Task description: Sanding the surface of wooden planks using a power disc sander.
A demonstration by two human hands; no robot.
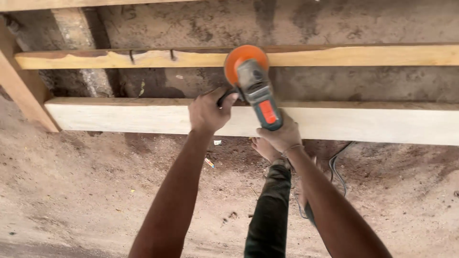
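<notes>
The angle grinder [256, 86] lies lengthwise away from the person, its grey and orange body running from the right hand [284, 135] up to the orange disc [245, 62] at the far end. The right hand is closed around the rear of the body, nearest the person; the left hand [208, 112] is closed on the dark side handle that sticks out to the left, just behind the disc. Both hands sit over the pale near plank [143, 117], whose long axis runs left to right, square to the tool. The disc itself reaches beyond that plank, level with the far yellowish plank [358, 56], though whether it touches wood cannot be told. A black cable [337, 167] trails on the dirt floor [71, 191] beside the person's bare foot [265, 148]
</notes>
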